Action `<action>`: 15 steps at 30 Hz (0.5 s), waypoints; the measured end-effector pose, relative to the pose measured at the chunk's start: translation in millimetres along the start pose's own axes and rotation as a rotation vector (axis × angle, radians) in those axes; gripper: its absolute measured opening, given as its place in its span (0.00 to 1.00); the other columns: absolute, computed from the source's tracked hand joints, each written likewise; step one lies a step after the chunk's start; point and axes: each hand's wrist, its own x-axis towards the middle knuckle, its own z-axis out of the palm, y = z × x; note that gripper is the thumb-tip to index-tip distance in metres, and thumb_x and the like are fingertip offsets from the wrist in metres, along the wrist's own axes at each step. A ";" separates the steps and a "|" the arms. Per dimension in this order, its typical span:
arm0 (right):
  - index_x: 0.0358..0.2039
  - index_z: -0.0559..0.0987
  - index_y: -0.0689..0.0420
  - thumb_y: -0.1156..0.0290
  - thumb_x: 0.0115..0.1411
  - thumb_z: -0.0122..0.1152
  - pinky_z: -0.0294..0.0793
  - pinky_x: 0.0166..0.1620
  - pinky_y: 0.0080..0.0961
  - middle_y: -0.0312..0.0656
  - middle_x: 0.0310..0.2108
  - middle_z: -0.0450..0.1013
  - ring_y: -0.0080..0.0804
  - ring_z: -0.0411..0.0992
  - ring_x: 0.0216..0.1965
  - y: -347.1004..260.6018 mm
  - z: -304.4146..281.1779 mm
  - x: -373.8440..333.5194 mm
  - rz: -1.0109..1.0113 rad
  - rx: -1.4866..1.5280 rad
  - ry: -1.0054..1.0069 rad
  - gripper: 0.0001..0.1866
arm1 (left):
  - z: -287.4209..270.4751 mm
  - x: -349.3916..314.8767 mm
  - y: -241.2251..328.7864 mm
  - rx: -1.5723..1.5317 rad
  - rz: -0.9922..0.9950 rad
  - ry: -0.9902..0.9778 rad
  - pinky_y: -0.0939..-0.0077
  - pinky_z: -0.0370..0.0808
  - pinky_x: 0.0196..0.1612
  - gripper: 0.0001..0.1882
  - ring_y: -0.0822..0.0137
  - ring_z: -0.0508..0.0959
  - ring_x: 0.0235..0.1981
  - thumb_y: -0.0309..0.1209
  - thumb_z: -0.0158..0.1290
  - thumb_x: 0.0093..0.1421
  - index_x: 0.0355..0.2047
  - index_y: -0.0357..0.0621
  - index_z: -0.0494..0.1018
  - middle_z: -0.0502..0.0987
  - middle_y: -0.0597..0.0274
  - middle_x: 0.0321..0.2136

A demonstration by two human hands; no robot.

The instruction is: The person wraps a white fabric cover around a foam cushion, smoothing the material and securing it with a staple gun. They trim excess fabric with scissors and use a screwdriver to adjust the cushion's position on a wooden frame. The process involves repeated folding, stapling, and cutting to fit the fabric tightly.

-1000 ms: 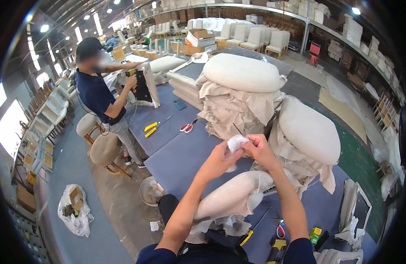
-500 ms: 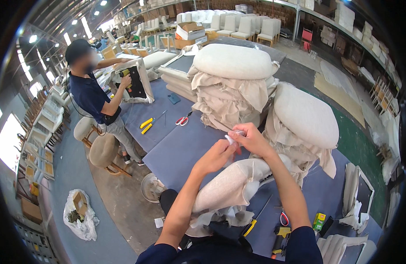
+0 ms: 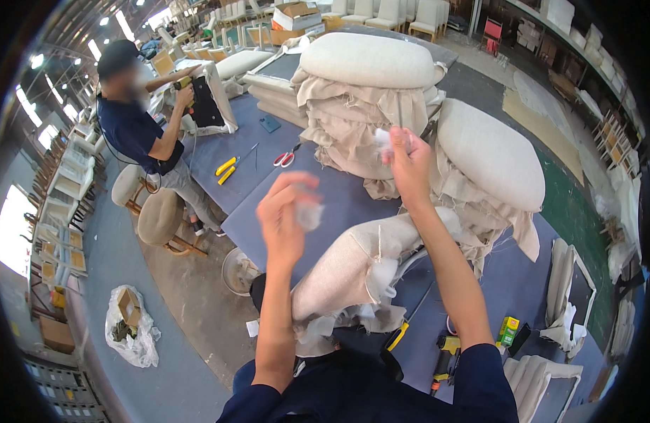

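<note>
My left hand (image 3: 281, 215), smeared by motion, is raised over the blue table with its fingers curled on a scrap of white wadding (image 3: 309, 213). Farther up and to the right, my right hand (image 3: 409, 158) pinches another white tuft (image 3: 383, 139) between thumb and fingers. The two hands are well apart. Below them a cream upholstered cushion (image 3: 342, 264) lies tilted against me, its loose fabric and white stuffing showing at the right end. My right forearm passes over that end.
Stacked cream seat cushions (image 3: 367, 60) stand ahead, with another large cushion (image 3: 491, 151) to the right. On the blue table (image 3: 268, 201) lie red-handled scissors (image 3: 287, 156), yellow-handled tools (image 3: 228, 168) and a staple gun (image 3: 445, 359). A co-worker (image 3: 135, 116) works at the left with a power tool.
My hands were together over the cushion and have come apart, the left moving left and the right moving up, each with white wadding. The whole view has tilted downward.
</note>
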 end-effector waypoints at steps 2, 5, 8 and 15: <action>0.32 0.79 0.59 0.56 0.69 0.63 0.59 0.27 0.15 0.26 0.20 0.68 0.12 0.64 0.23 -0.1 2.8 -0.9 0.015 -0.014 -0.115 0.18 | -23.1 -24.5 20.7 -0.005 -0.002 -0.057 0.75 0.67 0.28 0.13 0.70 0.73 0.27 0.21 0.43 0.60 0.18 0.38 0.69 0.75 0.58 0.23; 0.34 0.81 0.62 0.59 0.67 0.67 0.62 0.27 0.15 0.30 0.24 0.74 0.12 0.65 0.24 -0.4 3.2 2.3 -0.021 0.003 -0.245 0.17 | -25.1 -57.7 53.1 0.044 0.204 -0.255 0.74 0.64 0.23 0.09 0.67 0.71 0.25 0.25 0.53 0.55 0.19 0.41 0.67 0.73 0.60 0.25; 0.37 0.83 0.63 0.63 0.66 0.67 0.63 0.29 0.15 0.28 0.25 0.73 0.12 0.66 0.26 6.3 -4.8 12.4 -0.102 -0.053 -0.268 0.13 | 5.0 -62.0 87.3 0.540 0.291 -0.319 0.70 0.67 0.26 0.15 0.61 0.71 0.25 0.34 0.66 0.43 0.24 0.45 0.70 0.69 0.61 0.28; 0.39 0.84 0.62 0.68 0.68 0.63 0.57 0.25 0.13 0.27 0.27 0.73 0.09 0.62 0.23 -68.0 -38.8 -26.0 -0.128 0.086 0.084 0.10 | 19.5 -48.0 58.6 0.595 0.478 -0.418 0.70 0.66 0.26 0.14 0.61 0.70 0.25 0.31 0.69 0.48 0.27 0.45 0.72 0.67 0.64 0.26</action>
